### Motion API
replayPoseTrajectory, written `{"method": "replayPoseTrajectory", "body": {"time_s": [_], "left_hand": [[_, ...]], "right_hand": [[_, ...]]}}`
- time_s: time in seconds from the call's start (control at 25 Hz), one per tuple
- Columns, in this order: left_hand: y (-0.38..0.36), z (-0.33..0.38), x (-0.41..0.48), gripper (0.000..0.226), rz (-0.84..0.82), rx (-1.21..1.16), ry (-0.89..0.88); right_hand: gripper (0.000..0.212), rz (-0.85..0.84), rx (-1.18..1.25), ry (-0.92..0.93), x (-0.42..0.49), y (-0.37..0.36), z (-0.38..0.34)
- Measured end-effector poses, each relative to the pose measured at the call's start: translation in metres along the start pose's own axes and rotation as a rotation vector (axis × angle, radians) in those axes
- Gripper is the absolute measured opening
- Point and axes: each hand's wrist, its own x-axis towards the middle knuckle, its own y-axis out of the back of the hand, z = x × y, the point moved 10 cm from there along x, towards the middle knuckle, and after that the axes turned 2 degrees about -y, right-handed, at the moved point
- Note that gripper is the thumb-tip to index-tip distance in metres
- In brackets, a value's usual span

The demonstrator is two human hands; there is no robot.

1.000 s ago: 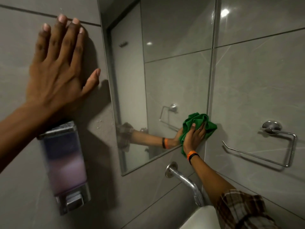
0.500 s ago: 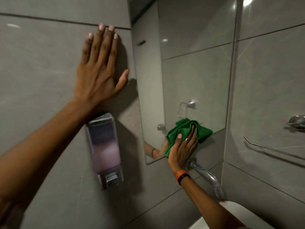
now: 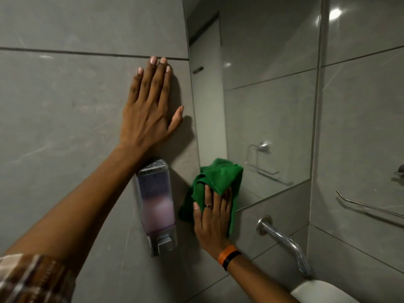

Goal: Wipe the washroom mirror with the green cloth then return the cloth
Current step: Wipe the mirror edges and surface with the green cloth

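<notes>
The wall mirror fills the upper middle, its left edge running down beside my left hand. A crumpled green cloth lies pressed against the mirror's lower left corner and spills onto the tile below. My right hand presses flat on the cloth from beneath, fingers spread over it, an orange and black band on the wrist. My left hand rests palm-flat on the grey wall tile left of the mirror, fingers together and pointing up, holding nothing.
A soap dispenser with pinkish liquid hangs on the wall below my left hand, close to the cloth. A chrome tap juts out under the mirror over a white basin. A chrome towel holder is on the right wall.
My right hand has slid the green cloth leftward along the mirror's bottom edge, from the right corner to the left corner. The view has panned left; my left hand stays on the wall.
</notes>
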Motion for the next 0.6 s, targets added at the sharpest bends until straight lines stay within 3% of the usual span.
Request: {"method": "replayPoseTrajectory", "body": {"time_s": [0.24,0.6], "left_hand": [[0.020,-0.004,-0.002,0.073,0.142,-0.017,0.056],[0.038,-0.008,0.018,0.067,0.246,0.078,0.084]], "right_hand": [[0.058,0.086,0.024,0.339,0.089,0.025,-0.060],[0.053,0.305,0.065,0.360,0.281,0.088,-0.128]]}}
